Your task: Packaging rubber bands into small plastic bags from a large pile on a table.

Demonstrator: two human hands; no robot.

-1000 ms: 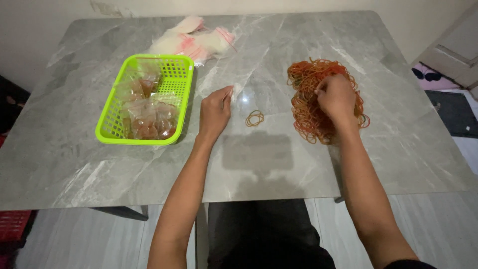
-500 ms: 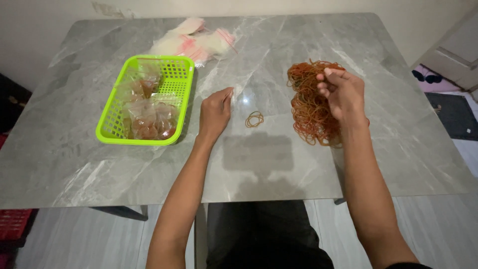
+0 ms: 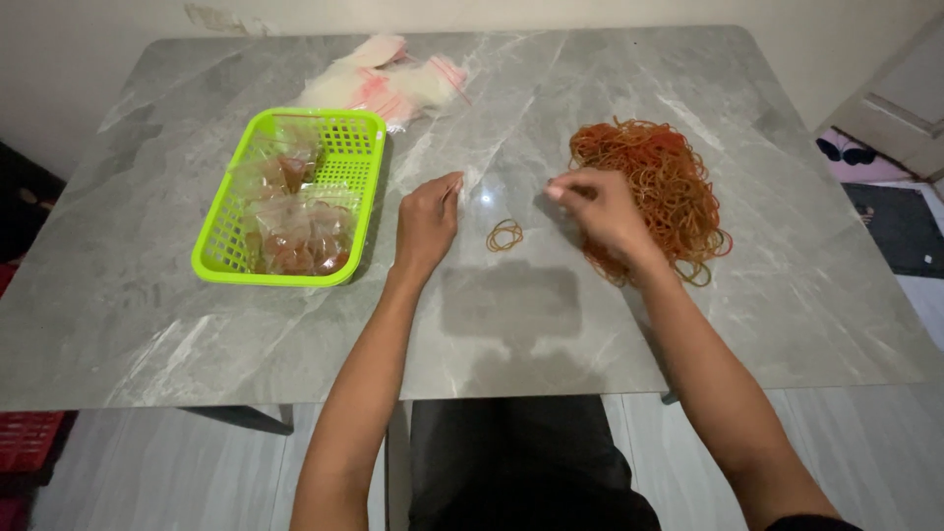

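Between my hands on the grey table (image 3: 610,334), loose rubber band (image 3: 504,235) lies flat, nearer my right hand (image 3: 602,211), fingers pinched, contents unclear; left hand (image 3: 428,218) loosely curled, apparently empty.

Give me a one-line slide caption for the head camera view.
Two bare hands, left hand and right hand, over a grey marble table between a green basket and rubber bands.

Bare forearms, a dark sleeve edge at the right elbow, dark trousers

Green basket (image 3: 346,157) of filled bags, clear bags (image 3: 388,81) beyond
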